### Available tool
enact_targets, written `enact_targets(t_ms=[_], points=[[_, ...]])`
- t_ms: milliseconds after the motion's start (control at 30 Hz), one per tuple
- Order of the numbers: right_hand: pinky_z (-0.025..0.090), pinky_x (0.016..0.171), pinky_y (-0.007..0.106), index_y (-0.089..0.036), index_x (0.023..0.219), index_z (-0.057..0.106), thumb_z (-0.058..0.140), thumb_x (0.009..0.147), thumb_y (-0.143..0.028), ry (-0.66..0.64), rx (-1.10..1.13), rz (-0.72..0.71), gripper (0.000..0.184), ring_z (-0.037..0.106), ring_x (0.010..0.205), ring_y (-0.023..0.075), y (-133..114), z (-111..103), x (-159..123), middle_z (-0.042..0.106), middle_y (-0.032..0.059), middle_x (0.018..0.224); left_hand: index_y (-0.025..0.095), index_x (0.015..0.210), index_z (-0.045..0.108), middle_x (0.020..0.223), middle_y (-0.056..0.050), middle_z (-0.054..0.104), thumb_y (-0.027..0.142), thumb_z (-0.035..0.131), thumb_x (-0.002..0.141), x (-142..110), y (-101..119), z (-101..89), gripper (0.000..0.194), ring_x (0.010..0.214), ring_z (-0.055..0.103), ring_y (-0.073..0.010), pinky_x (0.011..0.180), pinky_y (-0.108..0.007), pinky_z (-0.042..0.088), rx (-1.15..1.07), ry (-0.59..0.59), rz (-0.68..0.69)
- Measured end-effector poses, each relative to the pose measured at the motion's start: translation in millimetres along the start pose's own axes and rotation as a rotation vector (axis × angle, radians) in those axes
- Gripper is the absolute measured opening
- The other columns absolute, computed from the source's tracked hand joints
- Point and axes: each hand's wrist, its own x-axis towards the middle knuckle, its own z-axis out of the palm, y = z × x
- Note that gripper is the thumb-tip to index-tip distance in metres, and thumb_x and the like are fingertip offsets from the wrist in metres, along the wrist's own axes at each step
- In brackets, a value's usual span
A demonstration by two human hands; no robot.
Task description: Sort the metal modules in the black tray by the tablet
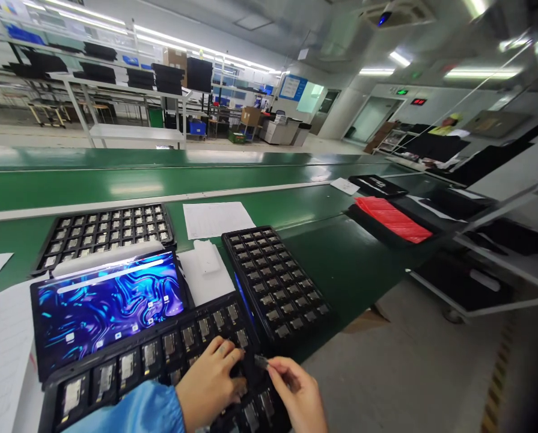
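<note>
My left hand (212, 379), in a blue sleeve, rests on a black tray of small metal parts (128, 367) at the table's near edge, its fingers curled down onto the tray's slots. Just to its right, my right hand (296, 391) pinches a small metal part (261, 362) between thumb and forefinger, above the same tray. A lit tablet (101, 307) with a blue swirl screen lies behind this tray.
A second parts tray (275, 282) lies to the right and a third parts tray (106, 231) behind the tablet. White paper sheets (214, 218) lie on the green conveyor table (160, 180). A red sheet (392, 218) lies on black trays further right, near a metal rack (476, 252).
</note>
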Motion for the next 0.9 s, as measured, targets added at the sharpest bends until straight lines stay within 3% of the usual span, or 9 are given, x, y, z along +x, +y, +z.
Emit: enact_targets(t_ms=[167, 367, 533, 600, 767, 900], points=[[0.050, 0.055, 0.021, -0.019, 0.072, 0.069, 0.057, 0.084, -0.052, 0.112, -0.209, -0.179, 0.038, 0.061, 0.057, 0.0157, 9.5, 15.7, -11.3, 0.065, 0.0042, 0.064, 0.018, 0.090, 0.063, 0.103, -0.002, 0.061, 0.051, 0.073, 0.072, -3.2, 3.4, -2.9, 0.039, 0.099, 0.053, -0.0209, 0.091, -0.035, 0.038, 0.088, 0.024, 0.090], [0.052, 0.069, 0.029, -0.024, 0.073, 0.070, 0.045, 0.091, -0.050, 0.245, -0.479, -0.366, 0.041, 0.059, 0.075, 0.0184, 14.6, 22.6, -21.7, 0.057, 0.0072, 0.083, 0.016, 0.097, 0.060, 0.106, -0.005, 0.062, 0.047, 0.068, 0.079, 2.4, 4.5, 2.8, 0.036, 0.102, 0.053, -0.0222, 0.091, -0.036, 0.040, 0.114, 0.000, 0.061], [0.055, 0.074, 0.034, -0.025, 0.099, 0.069, 0.051, 0.090, -0.027, 0.238, -0.712, -0.618, 0.020, 0.059, 0.090, 0.0219, 14.9, 10.3, -18.9, 0.054, 0.0108, 0.105, 0.017, 0.095, 0.063, 0.109, -0.007, 0.062, 0.050, 0.071, 0.075, 4.7, 5.9, 5.7, 0.039, 0.104, 0.054, -0.0247, 0.092, -0.039, 0.044, 0.077, -0.018, -0.027], [0.055, 0.076, 0.037, -0.025, 0.109, 0.066, 0.053, 0.087, -0.022, 0.203, -0.805, -0.702, 0.025, 0.058, 0.099, 0.0251, 14.0, 5.4, -17.0, 0.051, 0.0127, 0.115, 0.017, 0.096, 0.064, 0.111, -0.009, 0.061, 0.050, 0.073, 0.072, 7.3, 8.0, 5.9, 0.042, 0.107, 0.054, -0.0271, 0.092, -0.042, 0.046, 0.052, -0.076, -0.090], [0.057, 0.078, 0.039, -0.024, 0.114, 0.064, 0.051, 0.087, -0.020, 0.142, -0.828, -0.695, 0.030, 0.056, 0.105, 0.0266, 15.3, 1.9, -18.6, 0.052, 0.0132, 0.121, 0.009, 0.098, 0.066, 0.118, -0.017, 0.058, 0.042, 0.078, 0.069, 23.2, 10.2, -5.8, 0.045, 0.115, 0.049, -0.0325, 0.097, -0.048, 0.043, -0.041, -0.268, -0.215], [0.057, 0.080, 0.036, -0.026, 0.106, 0.068, 0.048, 0.089, -0.020, 0.105, -0.790, -0.642, 0.027, 0.058, 0.105, 0.0241, 19.2, 2.5, -22.5, 0.054, 0.0118, 0.119, 0.009, 0.086, 0.067, 0.113, -0.016, 0.059, 0.039, 0.081, 0.065, 31.9, 6.8, -14.6, 0.039, 0.112, 0.051, -0.0319, 0.094, -0.046, 0.044, -0.101, -0.313, -0.223]])
